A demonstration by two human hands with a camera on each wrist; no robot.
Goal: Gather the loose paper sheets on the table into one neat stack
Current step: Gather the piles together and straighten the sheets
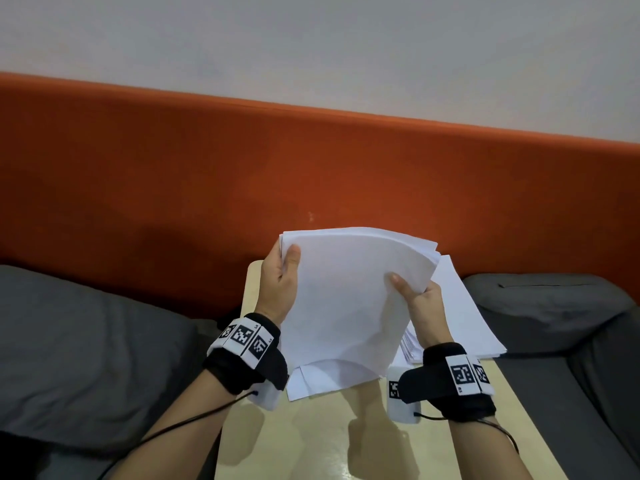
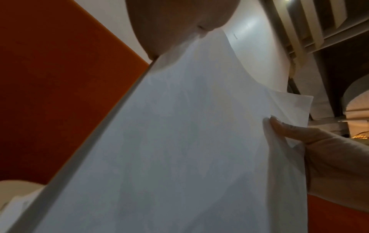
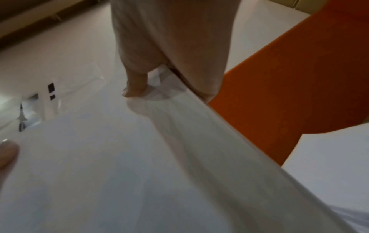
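From the head view: left hand (image 1: 281, 284) gripping a bundle of paper sheets (image 1: 346, 299) at its ten-o'clock edge, thumb on top, right hand (image 1: 420, 301) pinching the three-o'clock edge likewise, bundle held upright with its bottom edge on the pale table (image 1: 332, 438), a second pile of paper (image 1: 464, 313) lying flat at three o'clock, grey cushions on both sides, orange backrest (image 1: 207, 174) behind. From the left wrist: only here the stepped far corners of the sheets, unaligned, near the right thumb. From the right wrist: only here the layered edge fanned below the thumb; fingers behind hidden.
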